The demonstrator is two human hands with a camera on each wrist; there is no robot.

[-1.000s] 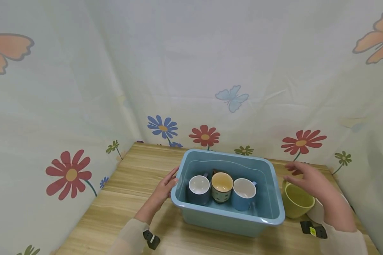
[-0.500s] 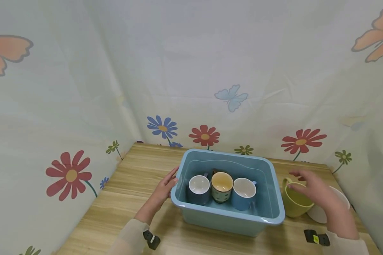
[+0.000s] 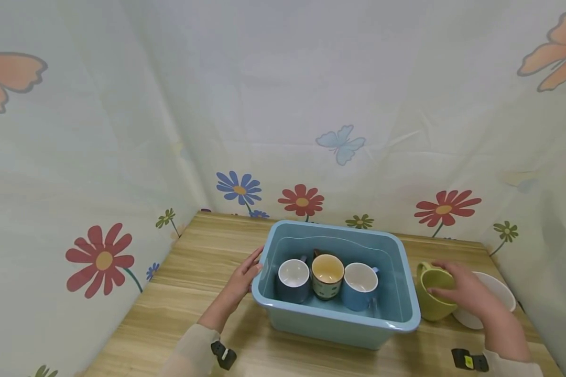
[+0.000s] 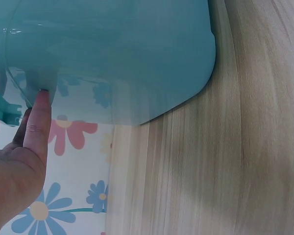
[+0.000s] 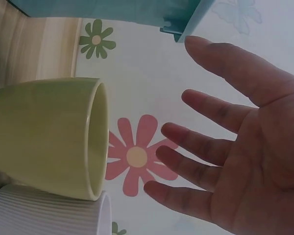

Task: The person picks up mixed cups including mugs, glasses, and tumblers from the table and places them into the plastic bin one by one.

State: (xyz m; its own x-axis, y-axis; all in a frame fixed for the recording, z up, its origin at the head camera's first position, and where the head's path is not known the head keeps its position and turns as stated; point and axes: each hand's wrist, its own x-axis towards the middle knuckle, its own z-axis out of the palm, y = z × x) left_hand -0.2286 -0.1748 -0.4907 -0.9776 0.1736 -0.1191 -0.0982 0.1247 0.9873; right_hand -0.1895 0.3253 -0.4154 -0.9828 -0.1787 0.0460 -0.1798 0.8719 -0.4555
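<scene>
Left hand point(image 3: 239, 280), unclenched, touches blue bin point(image 3: 325, 330) at nine o'clock; right hand point(image 3: 464, 288), fingers released, hovers over green mug point(image 3: 429, 305), three o'clock

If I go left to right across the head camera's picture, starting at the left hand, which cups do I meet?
Left hand → dark mug → patterned mug → blue mug → green mug → white cup.

Perhaps studio booth: floral sheeting point(image 3: 264, 94), wood-grain tabletop point(image 3: 193, 264).
</scene>
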